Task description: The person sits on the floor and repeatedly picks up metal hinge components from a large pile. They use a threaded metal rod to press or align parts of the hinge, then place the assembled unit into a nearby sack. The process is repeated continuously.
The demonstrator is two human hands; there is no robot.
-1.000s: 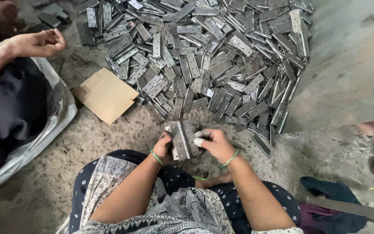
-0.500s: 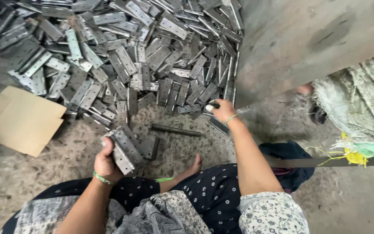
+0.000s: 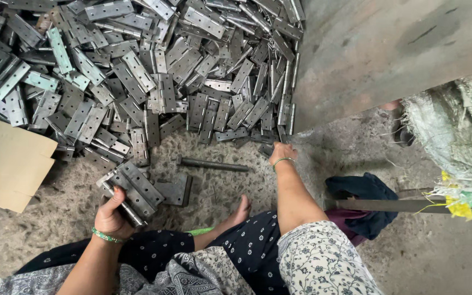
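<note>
Since the earlier frames, the right hand [image 3: 283, 153] has left the stack and reached out to the near edge of the hinge pile [image 3: 148, 65]; whether its fingers grip anything cannot be told. Left hand [image 3: 111, 214] grips a stack of metal hinges [image 3: 132, 188], fingers wrapped around it, above the gritty floor [image 3: 214, 188], near a steel rod [image 3: 213, 164].

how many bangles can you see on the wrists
2: one green bangle on the left hand's wrist, and one thin bangle on the right hand's wrist by the hinge pile.
</note>
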